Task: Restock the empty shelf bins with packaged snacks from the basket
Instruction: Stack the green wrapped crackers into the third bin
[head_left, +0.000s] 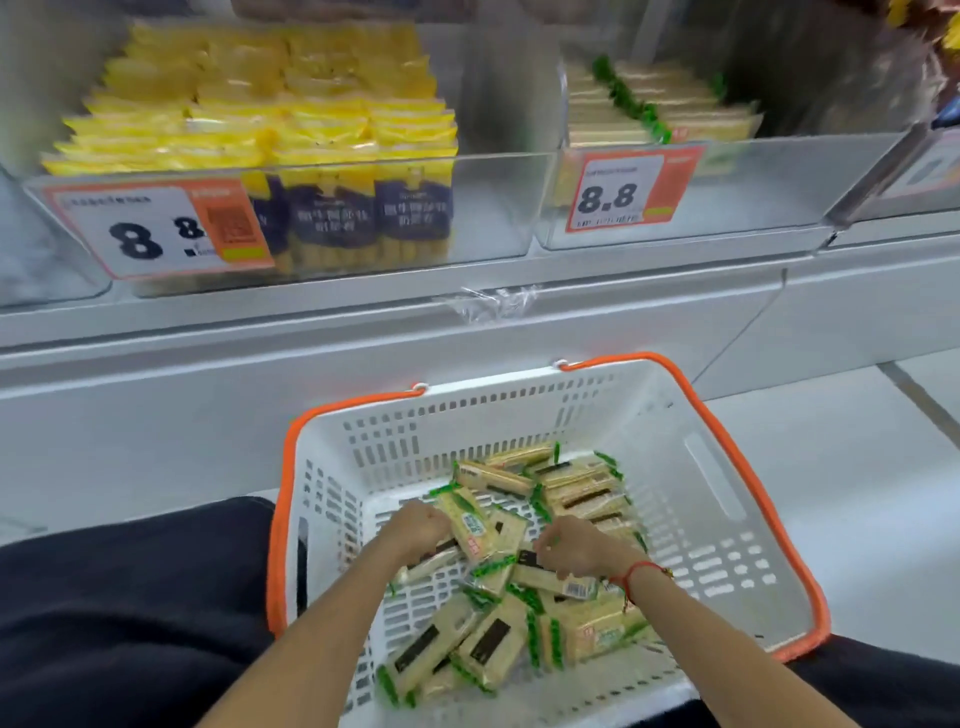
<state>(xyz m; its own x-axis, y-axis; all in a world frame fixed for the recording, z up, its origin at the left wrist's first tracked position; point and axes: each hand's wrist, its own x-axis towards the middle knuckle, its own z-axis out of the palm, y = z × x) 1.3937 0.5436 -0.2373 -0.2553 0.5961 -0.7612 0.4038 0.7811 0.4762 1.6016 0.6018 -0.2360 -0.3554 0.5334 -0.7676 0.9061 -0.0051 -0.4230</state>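
Both hands work inside the white basket (691, 499), which stands on the floor below the shelf. The left hand (418, 530) grips one upright snack pack (470, 525) near the basket's middle. The right hand (571, 551) has curled fingers on loose packs (550, 582). The right bin (753, 182) is partly filled with the same packs.

Both forearms are bare right up to the bottom edge of view, with no sleeve showing. Round the right wrist sits a thin red cord bracelet (638, 570), with a small bead or knot toward three o'clock. The legs are clad in dark, almost black trousers (130, 597), the cloth soft and plain, without visible pattern.
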